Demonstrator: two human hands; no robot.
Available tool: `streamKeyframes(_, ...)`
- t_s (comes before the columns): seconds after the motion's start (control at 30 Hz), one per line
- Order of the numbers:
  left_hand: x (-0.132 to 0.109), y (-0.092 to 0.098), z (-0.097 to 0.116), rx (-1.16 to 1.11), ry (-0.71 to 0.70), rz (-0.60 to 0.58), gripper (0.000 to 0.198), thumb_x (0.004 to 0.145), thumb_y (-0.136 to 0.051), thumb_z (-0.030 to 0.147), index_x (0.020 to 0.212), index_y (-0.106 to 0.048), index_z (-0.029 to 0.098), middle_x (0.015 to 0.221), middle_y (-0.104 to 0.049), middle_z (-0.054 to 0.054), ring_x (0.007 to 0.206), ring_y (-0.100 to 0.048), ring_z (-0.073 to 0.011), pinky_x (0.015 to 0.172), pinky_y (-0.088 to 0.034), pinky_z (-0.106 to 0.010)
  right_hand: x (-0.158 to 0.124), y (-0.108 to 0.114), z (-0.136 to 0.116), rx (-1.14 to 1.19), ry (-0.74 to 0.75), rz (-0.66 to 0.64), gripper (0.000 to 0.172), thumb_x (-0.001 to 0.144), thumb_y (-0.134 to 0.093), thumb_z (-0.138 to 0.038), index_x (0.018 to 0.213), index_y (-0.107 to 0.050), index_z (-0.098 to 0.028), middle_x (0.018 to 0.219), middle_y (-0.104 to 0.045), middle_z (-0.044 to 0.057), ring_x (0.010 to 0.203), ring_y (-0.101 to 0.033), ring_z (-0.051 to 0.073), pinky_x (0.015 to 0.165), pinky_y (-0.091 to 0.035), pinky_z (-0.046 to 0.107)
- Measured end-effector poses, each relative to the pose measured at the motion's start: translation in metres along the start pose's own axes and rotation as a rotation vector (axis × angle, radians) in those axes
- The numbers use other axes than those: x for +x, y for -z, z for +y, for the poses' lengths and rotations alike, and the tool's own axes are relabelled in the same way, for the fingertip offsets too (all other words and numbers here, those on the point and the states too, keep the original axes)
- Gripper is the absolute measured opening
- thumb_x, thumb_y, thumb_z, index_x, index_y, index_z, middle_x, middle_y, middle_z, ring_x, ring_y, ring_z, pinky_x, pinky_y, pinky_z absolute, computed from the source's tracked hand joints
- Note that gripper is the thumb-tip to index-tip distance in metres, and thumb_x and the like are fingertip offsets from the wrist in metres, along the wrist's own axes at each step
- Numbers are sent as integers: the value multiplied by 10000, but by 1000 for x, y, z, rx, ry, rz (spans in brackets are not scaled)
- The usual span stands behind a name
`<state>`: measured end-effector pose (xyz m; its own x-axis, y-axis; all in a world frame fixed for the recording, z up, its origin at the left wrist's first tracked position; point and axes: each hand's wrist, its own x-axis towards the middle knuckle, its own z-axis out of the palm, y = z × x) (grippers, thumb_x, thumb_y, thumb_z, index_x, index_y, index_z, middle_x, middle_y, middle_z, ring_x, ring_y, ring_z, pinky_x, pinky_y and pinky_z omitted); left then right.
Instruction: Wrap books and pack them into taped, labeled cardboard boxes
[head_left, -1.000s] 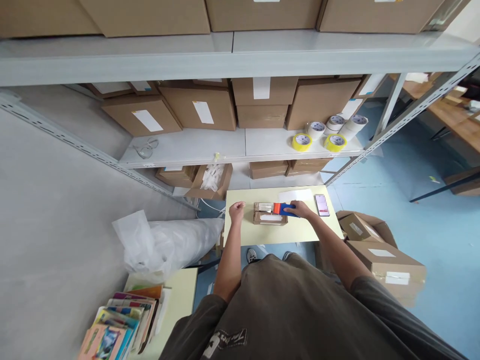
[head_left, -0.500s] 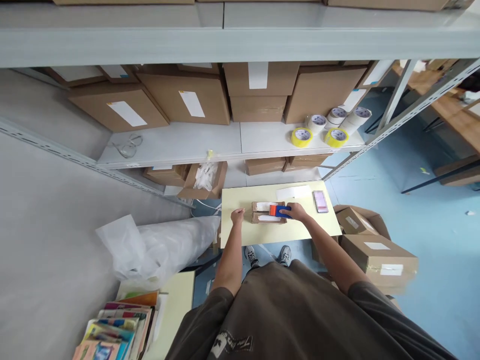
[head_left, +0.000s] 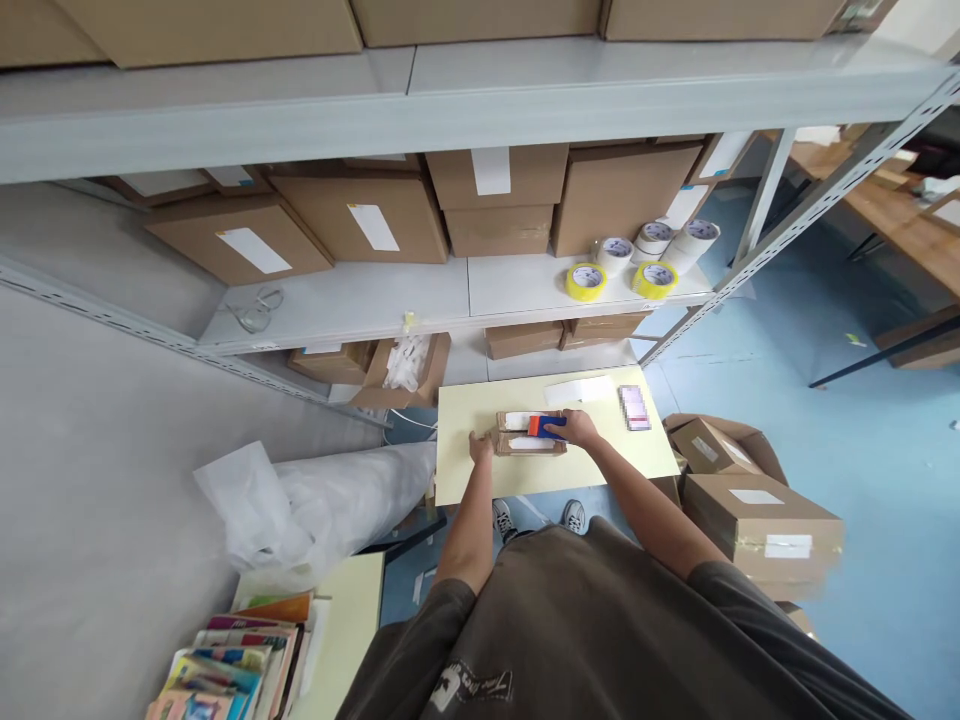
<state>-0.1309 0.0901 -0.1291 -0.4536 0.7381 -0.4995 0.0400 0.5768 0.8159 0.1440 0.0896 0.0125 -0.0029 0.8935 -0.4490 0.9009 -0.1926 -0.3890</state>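
Two small brown cardboard boxes with white labels lie side by side on the pale yellow table: the far box and the near box. My right hand is closed around a blue-and-orange hand tool, its orange end pointing left over the boxes; its exact kind is too small to make out. My left hand is at the left end of the boxes, fingers apart, with nothing seen in it. Whether its fingertips press on the cardboard I cannot tell.
White paper and a phone lie on the table. Beyond stands a grey shelf with cartons and several tape rolls. Cartons stack at right; a plastic-wrapped roll and books are at left.
My left hand has come right, up to the end of the boxes, and its fingers have spread. The right hand still holds the tool over the boxes. The camera view has shifted slightly.
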Motion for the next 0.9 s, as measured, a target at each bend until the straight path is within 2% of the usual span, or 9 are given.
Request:
streamKeyframes(0.1,-14,-5,10,148,-55,-84,352,966,-638,473,1177,-740,210,1202,-795,-122,1189,-727,-286,1005,-550,-365,4,3,0,-19,21,-45,503,928,-725,-563,1285,-772,-212,1175,-807,131,1089,-749,282,811,-514,272)
streamKeyframes(0.2,-28,-19,16,334,-124,-183,452,1054,-473,542,1297,-709,242,1278,-779,-105,1182,-731,-276,971,-555,-350,7,7,2,-53,57,-101,512,922,-724,-564,1304,-773,-227,1190,-804,122,1092,-747,289,811,-522,284)
streamKeyframes(0.37,-40,-35,13,471,-173,-93,514,1091,-378,504,1491,-603,273,1357,-748,-91,1220,-708,-268,994,-538,-358,8,14,12,-37,71,-153,568,910,-708,-693,1317,-781,-305,1190,-806,99,1091,-746,289,808,-524,289)
streamKeyframes(0.47,-43,-37,12,475,-180,-56,514,1092,-380,488,1496,-611,270,1350,-748,-96,1203,-704,-281,1004,-529,-373,8,15,16,-4,93,-163,585,912,-688,-730,1307,-780,-308,1176,-810,93,1063,-752,280,792,-517,286)
streamKeyframes(0.6,-44,-37,14,464,-192,-45,515,1097,-385,507,1481,-632,269,1371,-737,-107,1219,-696,-294,1009,-518,-372,8,17,24,2,119,-170,571,903,-696,-739,1196,-797,-260,1139,-812,105,1017,-753,268,752,-499,275)
streamKeyframes(0.7,-43,-38,17,482,-166,-48,509,1093,-404,494,1481,-637,261,1359,-742,-113,1217,-697,-308,1010,-514,-382,4,27,49,-46,63,-144,542,908,-702,-718,1081,-794,-213,1094,-808,132,985,-746,271,708,-476,275)
streamKeyframes(0.9,-40,-41,17,513,-136,-30,517,1084,-408,509,1475,-646,269,1340,-748,-123,1189,-705,-321,986,-525,-392,-22,57,145,-58,12,-90,511,873,-729,-719,875,-738,-207,914,-779,103,836,-715,243,636,-403,269)
